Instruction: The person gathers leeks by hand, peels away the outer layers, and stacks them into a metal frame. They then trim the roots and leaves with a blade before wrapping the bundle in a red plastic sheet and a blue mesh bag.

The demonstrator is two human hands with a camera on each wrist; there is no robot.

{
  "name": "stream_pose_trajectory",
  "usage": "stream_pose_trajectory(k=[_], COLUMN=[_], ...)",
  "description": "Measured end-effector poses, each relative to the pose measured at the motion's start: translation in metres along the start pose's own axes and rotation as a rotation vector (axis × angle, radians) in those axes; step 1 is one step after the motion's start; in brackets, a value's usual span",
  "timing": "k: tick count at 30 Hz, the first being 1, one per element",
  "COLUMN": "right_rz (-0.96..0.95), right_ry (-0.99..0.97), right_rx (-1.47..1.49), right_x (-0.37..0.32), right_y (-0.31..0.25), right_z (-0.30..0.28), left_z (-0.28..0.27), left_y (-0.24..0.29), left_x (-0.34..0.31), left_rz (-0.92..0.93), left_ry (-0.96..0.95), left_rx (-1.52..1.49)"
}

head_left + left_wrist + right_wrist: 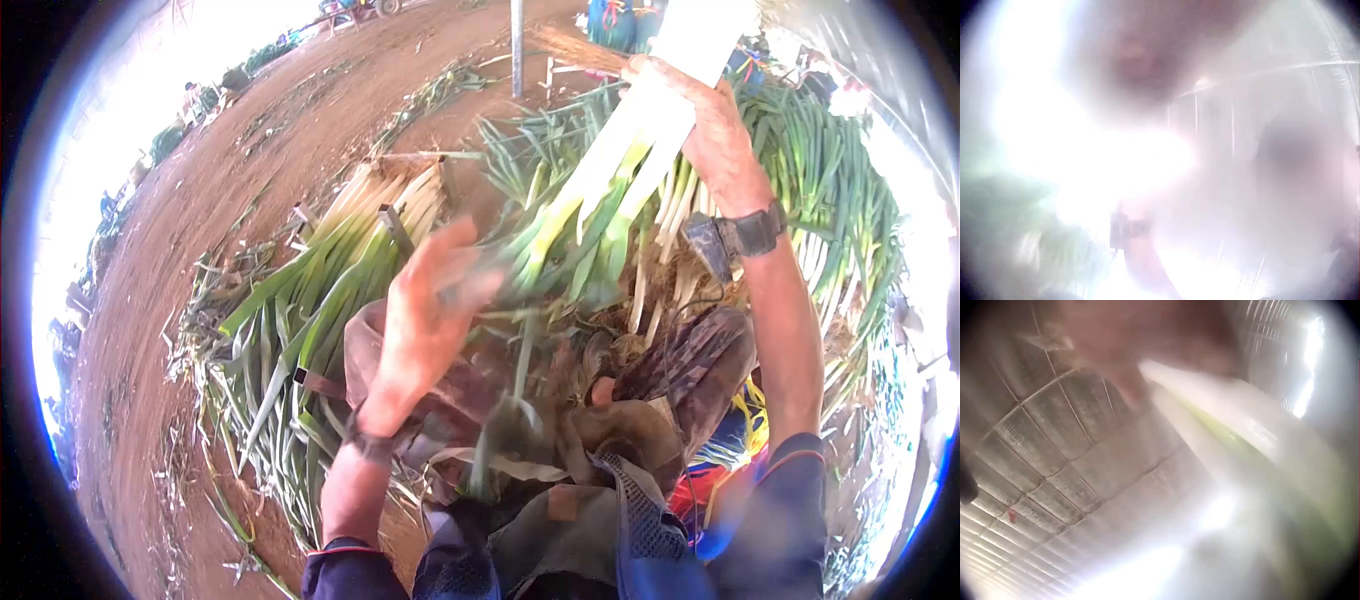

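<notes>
Several leeks (600, 190) with white stalks and green leaves are held up at the upper right of the head view. The right hand (705, 120) grips them near the root end; in the right wrist view that hand (1154, 337) is blurred above the pale stalks (1229, 419). Blurred by motion, the left hand (435, 310) is raised beside the leaves with its fingers extended and holds nothing visible. Whether it touches the leaf tips cannot be told. The left wrist view is washed out, with a dark blurred hand (1147, 56) at the top.
A bundle of leeks (330, 250) lies at the left between short metal posts (396, 228). More leeks (810, 160) are piled at the right. Brown soil (200, 250) stretches to the left, and an upright pole (517, 50) stands ahead. Colourful ties (745, 425) lie by the right knee.
</notes>
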State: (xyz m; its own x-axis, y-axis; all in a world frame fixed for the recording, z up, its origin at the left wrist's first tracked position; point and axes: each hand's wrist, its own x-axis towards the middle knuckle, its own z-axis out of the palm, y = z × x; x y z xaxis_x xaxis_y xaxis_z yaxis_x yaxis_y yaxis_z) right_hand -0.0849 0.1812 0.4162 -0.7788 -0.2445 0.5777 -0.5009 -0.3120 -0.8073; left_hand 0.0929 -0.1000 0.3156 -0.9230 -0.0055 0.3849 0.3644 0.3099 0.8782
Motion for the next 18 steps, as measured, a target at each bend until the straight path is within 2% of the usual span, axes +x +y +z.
stream_pose_trajectory(k=[1,3,4,5,7,8,11,13,15,17,18], right_rz=[-0.012,0.066,0.071,0.069,0.079,0.113,0.142,0.169,0.183,0.251,0.224], right_ry=[0.002,0.006,-0.035,-0.035,-0.095,-0.027,-0.019,0.058,0.137,0.147,0.124], right_rx=[-0.01,0.004,0.059,0.055,0.158,0.121,0.145,0.134,0.106,0.149,0.22], right_x=[-0.005,-0.016,-0.023,-0.029,-0.042,-0.046,-0.05,-0.047,-0.045,-0.047,-0.049], right_y=[-0.005,-0.008,-0.005,-0.002,0.002,0.003,0.012,0.007,0.001,-0.002,0.0], right_z=[0.007,0.017,0.019,0.019,0.023,0.024,0.004,-0.009,-0.018,-0.027,-0.026], left_z=[0.017,0.057,0.077,0.092,0.101,0.103,0.094,0.081,0.064,0.064,0.06], left_y=[0.003,0.01,0.002,0.006,-0.006,-0.012,-0.027,-0.041,-0.125,-0.089,-0.043], left_x=[0.013,0.026,0.031,0.033,0.043,0.042,0.036,0.026,0.012,-0.009,-0.008], left_rz=[0.006,0.195,0.458,0.341,0.515,0.519,0.459,0.178,0.668,0.091,0.001], left_ry=[0.117,0.14,0.205,0.134,0.124,0.118,0.099,0.072,-0.113,-0.638,-0.624], left_rx=[-0.084,0.351,0.359,0.523,0.534,0.532,0.47,0.14,1.188,0.796,0.738])
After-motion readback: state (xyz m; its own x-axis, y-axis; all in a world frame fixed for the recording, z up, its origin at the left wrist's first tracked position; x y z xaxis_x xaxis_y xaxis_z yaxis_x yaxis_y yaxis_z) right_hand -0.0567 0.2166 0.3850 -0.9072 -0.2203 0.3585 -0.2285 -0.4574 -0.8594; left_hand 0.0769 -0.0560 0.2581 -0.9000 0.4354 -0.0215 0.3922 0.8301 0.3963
